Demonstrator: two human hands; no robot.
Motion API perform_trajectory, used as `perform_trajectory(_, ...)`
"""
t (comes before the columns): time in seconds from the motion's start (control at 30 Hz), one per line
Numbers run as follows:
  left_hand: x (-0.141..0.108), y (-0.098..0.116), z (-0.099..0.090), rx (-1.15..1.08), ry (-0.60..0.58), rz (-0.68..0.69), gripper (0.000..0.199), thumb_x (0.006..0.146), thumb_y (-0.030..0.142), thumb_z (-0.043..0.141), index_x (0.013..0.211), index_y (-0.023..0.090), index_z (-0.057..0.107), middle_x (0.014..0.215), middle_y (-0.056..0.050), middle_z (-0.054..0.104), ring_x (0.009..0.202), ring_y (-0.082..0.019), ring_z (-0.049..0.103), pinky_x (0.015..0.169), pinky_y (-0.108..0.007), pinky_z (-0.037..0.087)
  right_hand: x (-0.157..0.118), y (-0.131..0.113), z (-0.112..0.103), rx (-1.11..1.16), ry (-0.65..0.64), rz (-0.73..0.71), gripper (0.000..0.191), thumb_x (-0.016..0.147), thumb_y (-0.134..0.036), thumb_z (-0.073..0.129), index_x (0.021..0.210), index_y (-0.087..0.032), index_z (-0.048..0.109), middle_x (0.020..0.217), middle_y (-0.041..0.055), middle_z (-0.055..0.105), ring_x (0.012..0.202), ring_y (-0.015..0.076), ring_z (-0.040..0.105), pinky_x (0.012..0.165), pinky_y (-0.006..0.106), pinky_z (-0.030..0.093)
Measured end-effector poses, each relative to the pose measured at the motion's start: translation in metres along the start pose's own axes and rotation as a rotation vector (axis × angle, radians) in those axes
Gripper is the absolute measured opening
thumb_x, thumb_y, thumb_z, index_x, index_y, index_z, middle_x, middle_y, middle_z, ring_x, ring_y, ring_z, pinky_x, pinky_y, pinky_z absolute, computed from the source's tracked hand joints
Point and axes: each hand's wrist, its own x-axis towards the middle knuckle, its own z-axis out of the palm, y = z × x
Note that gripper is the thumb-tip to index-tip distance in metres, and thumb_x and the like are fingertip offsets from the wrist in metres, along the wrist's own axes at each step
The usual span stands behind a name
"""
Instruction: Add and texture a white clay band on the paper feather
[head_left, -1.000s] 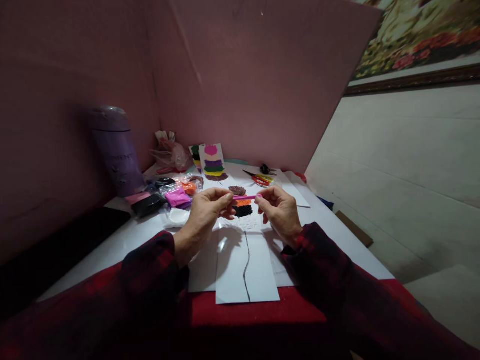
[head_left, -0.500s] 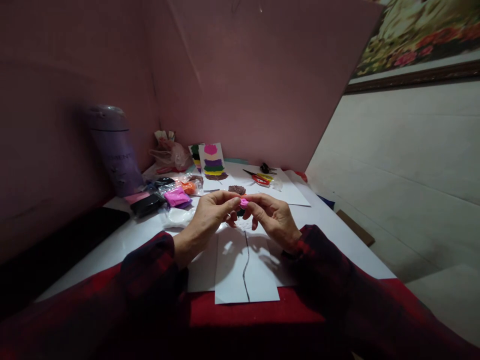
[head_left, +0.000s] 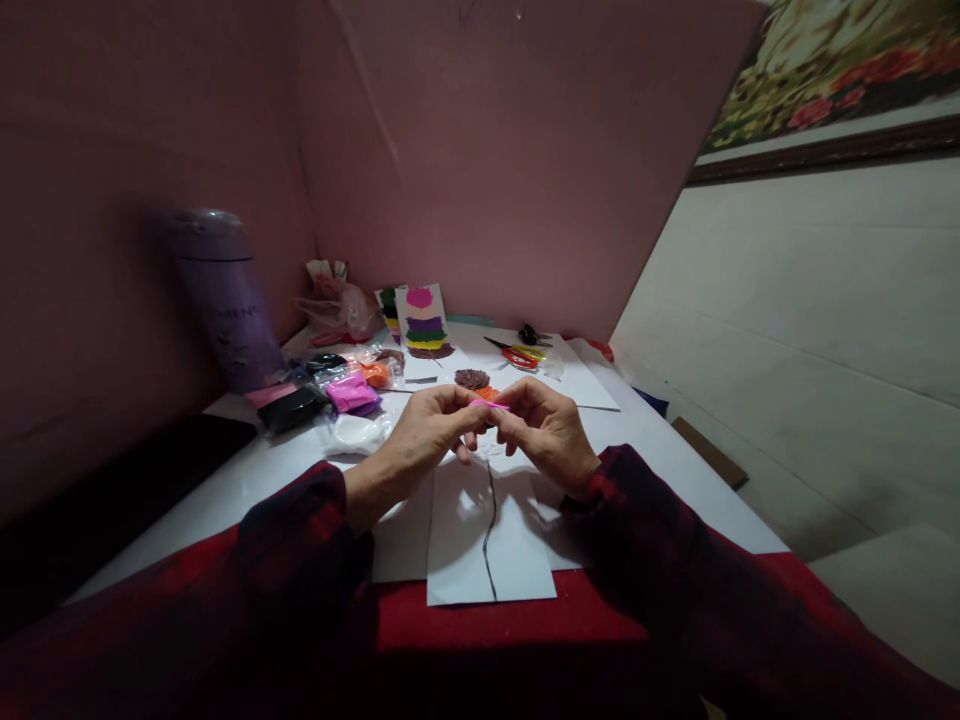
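Between the fingertips of both hands is a small pink piece of modelling clay point(head_left: 489, 404), stretched thin sideways. My left hand point(head_left: 431, 425) pinches its left end and my right hand point(head_left: 546, 428) its right end. Below them lies a white sheet of paper point(head_left: 457, 545) with a dark wavy line running down it. At the sheet's upper part, partly hidden by my fingers, are a brown textured patch point(head_left: 472, 379) and an orange patch point(head_left: 488, 393), with some white texture lower down.
Left of my hands lie bagged clay packs, among them a pink pack point(head_left: 352, 392), a black pack point(head_left: 294, 408) and a white pack point(head_left: 355, 434). Behind stand a card with coloured bands point(head_left: 424, 325) and a purple bottle point(head_left: 229, 300). Red-handled scissors point(head_left: 519, 357) lie at the back.
The pink clay has gone from a compact lump to a thinner, wider strip between my fingers. More of the orange patch shows behind my hands.
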Motion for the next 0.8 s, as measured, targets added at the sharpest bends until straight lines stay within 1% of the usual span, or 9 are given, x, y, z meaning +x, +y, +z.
perform_trajectory(0.07, 0.002, -0.002, 0.001, 0.0, 0.032, -0.002, 0.026, 0.072, 0.034, 0.075, 0.066, 0.014, 0.059, 0.054, 0.001, 0.057, 0.042, -0.008, 0.049, 0.044, -0.022, 0.041, 0.002, 0.001, 0.0, 0.041, 0.039, 0.031, 0.024, 0.075, -0.035, 0.075, 0.071, -0.02, 0.057, 0.052, -0.0062, 0.055, 0.041, 0.0087, 0.05, 0.036, 0.022, 0.044)
perform_trajectory(0.17, 0.005, -0.005, -0.001, -0.006, 0.115, 0.001, 0.025, 0.073, 0.03, 0.072, 0.062, 0.015, 0.057, 0.055, 0.001, 0.056, 0.042, -0.008, 0.049, 0.042, -0.021, 0.039, 0.007, 0.006, -0.003, 0.097, 0.151, 0.079, 0.02, 0.07, -0.028, 0.072, 0.065, -0.02, 0.054, 0.05, -0.0072, 0.053, 0.037, 0.0078, 0.045, 0.032, 0.022, 0.042)
perform_trajectory(0.23, 0.006, -0.005, -0.005, -0.019, 0.172, 0.004, 0.024, 0.074, 0.03, 0.072, 0.063, 0.015, 0.057, 0.056, 0.001, 0.056, 0.043, -0.007, 0.049, 0.042, -0.02, 0.038, 0.01, 0.009, -0.007, 0.115, 0.219, 0.095, 0.015, 0.071, -0.025, 0.068, 0.065, -0.02, 0.055, 0.052, -0.0059, 0.056, 0.037, 0.0075, 0.044, 0.032, 0.021, 0.041)
perform_trajectory(0.33, 0.006, -0.004, -0.01, -0.048, 0.215, 0.015, 0.025, 0.072, 0.033, 0.075, 0.067, 0.014, 0.06, 0.059, 0.002, 0.056, 0.047, -0.007, 0.049, 0.043, -0.019, 0.038, 0.013, 0.012, -0.013, 0.118, 0.25, 0.108, 0.012, 0.072, -0.026, 0.068, 0.071, -0.019, 0.058, 0.057, -0.0029, 0.061, 0.04, 0.0082, 0.047, 0.032, 0.02, 0.04)
perform_trajectory(0.43, 0.005, -0.002, -0.011, -0.074, 0.195, 0.017, 0.026, 0.067, 0.034, 0.08, 0.072, 0.013, 0.065, 0.061, 0.002, 0.057, 0.049, -0.007, 0.05, 0.045, -0.02, 0.039, 0.013, 0.012, -0.015, 0.109, 0.232, 0.13, 0.018, 0.073, -0.031, 0.073, 0.075, -0.018, 0.061, 0.064, -0.0005, 0.063, 0.047, 0.01, 0.054, 0.032, 0.019, 0.041)
perform_trajectory(0.53, 0.004, -0.003, -0.009, -0.096, 0.158, 0.008, 0.031, 0.063, 0.035, 0.082, 0.082, 0.012, 0.07, 0.064, 0.001, 0.06, 0.051, -0.009, 0.052, 0.047, -0.022, 0.042, 0.012, 0.011, -0.012, 0.105, 0.186, 0.147, 0.024, 0.072, -0.036, 0.076, 0.079, -0.017, 0.062, 0.069, 0.0002, 0.064, 0.052, 0.0113, 0.058, 0.033, 0.018, 0.042)
perform_trajectory(0.67, 0.004, -0.005, -0.007, -0.102, 0.111, -0.008, 0.041, 0.062, 0.034, 0.084, 0.093, 0.012, 0.069, 0.07, -0.001, 0.064, 0.056, -0.011, 0.058, 0.049, -0.023, 0.045, 0.009, 0.012, -0.009, 0.105, 0.093, 0.156, 0.026, 0.074, -0.037, 0.076, 0.086, -0.017, 0.063, 0.075, 0.0013, 0.066, 0.061, 0.014, 0.064, 0.037, 0.019, 0.047)
perform_trajectory(0.8, 0.002, -0.005, -0.007, -0.074, 0.052, -0.052, 0.048, 0.065, 0.038, 0.084, 0.101, 0.012, 0.067, 0.071, -0.004, 0.066, 0.056, -0.014, 0.06, 0.048, -0.024, 0.047, 0.006, 0.009, -0.008, 0.145, 0.018, 0.117, 0.027, 0.076, -0.036, 0.076, 0.09, -0.018, 0.062, 0.075, 0.0015, 0.067, 0.067, 0.016, 0.067, 0.04, 0.02, 0.049)
